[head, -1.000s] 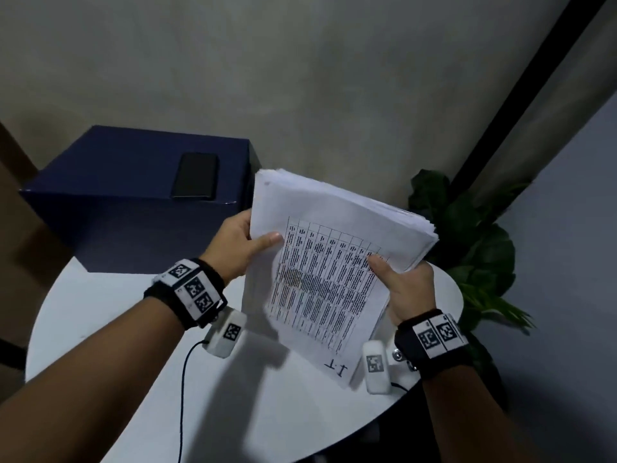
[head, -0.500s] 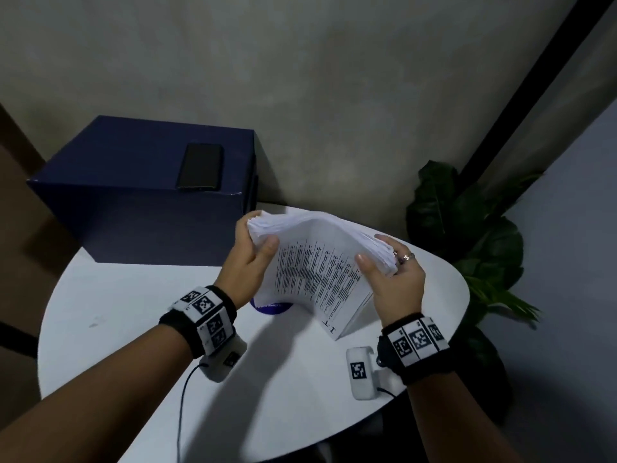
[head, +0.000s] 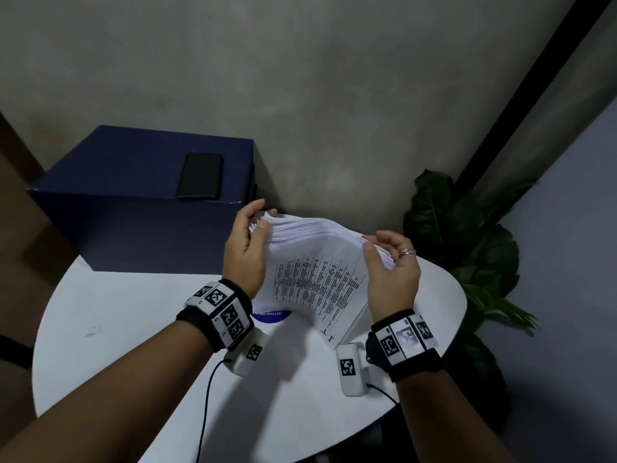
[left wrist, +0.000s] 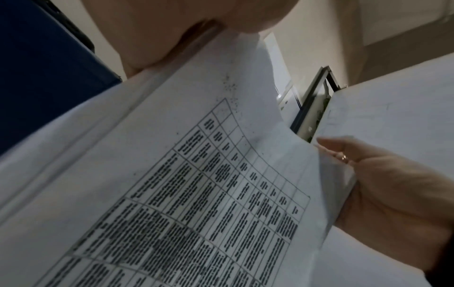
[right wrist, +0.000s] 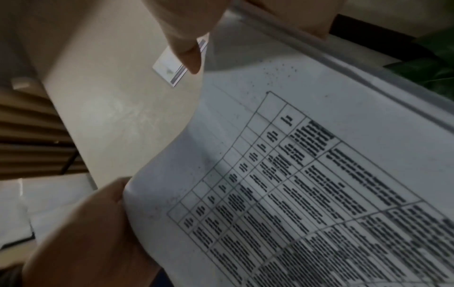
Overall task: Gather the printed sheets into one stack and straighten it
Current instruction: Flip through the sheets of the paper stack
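A thick stack of printed sheets [head: 317, 282], a table printed on its front page, stands on its lower edge on the round white table [head: 133, 329] and leans away from me. My left hand [head: 247, 248] holds its left side, thumb on the front page and fingers behind. My right hand [head: 390, 272], wearing a ring, holds the right side with its fingers curled over the edge. The sheet edges at the top are fanned and uneven. In the left wrist view the stack [left wrist: 196, 194] fills the frame, with the right hand [left wrist: 393, 194] at its far edge. In the right wrist view the stack [right wrist: 319, 174] has the left hand [right wrist: 86, 233] at its far edge.
A dark blue box [head: 133, 208] stands at the back left of the table with a black phone [head: 200, 175] on top. A round blue sticker [head: 270, 315] lies under the stack. A leafy plant [head: 467, 235] stands past the right rim, against a wall.
Both hands have lowered the stack from mid-air down to the table, and its lower edge now rests there. The grip has shifted to the upper side edges.
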The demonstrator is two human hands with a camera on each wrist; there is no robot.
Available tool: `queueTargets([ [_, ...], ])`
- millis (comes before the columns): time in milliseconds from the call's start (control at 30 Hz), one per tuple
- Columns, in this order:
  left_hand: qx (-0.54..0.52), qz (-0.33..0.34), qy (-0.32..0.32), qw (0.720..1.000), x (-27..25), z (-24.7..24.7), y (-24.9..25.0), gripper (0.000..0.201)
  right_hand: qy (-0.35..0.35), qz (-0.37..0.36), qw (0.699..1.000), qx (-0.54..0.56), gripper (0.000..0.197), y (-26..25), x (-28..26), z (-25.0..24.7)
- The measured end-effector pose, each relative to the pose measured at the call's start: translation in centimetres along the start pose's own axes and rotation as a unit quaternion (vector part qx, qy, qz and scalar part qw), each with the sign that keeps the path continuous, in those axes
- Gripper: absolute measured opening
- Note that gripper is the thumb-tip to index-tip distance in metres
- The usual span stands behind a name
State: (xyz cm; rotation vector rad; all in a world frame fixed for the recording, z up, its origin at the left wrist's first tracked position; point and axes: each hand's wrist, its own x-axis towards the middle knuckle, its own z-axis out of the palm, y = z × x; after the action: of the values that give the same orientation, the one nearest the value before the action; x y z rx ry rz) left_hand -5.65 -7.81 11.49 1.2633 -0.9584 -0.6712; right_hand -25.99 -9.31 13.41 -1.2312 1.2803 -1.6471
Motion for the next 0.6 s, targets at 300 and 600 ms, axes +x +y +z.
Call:
queueTargets([
  [300, 0.035, 0.022, -0.151, 0.988, 0.0, -2.5, -1.5, 0.097, -0.055, 0.051, 0.997, -0.033, 0.055, 1.9, -0.4, -1.8],
  [600, 0.010, -0.002, -0.136, 0.991, 0.8, -3.7, -2.6, 0.062, -0.080, 0.038, 0.996, -0.027, 0.047, 1.3, 0.4, -3.1],
])
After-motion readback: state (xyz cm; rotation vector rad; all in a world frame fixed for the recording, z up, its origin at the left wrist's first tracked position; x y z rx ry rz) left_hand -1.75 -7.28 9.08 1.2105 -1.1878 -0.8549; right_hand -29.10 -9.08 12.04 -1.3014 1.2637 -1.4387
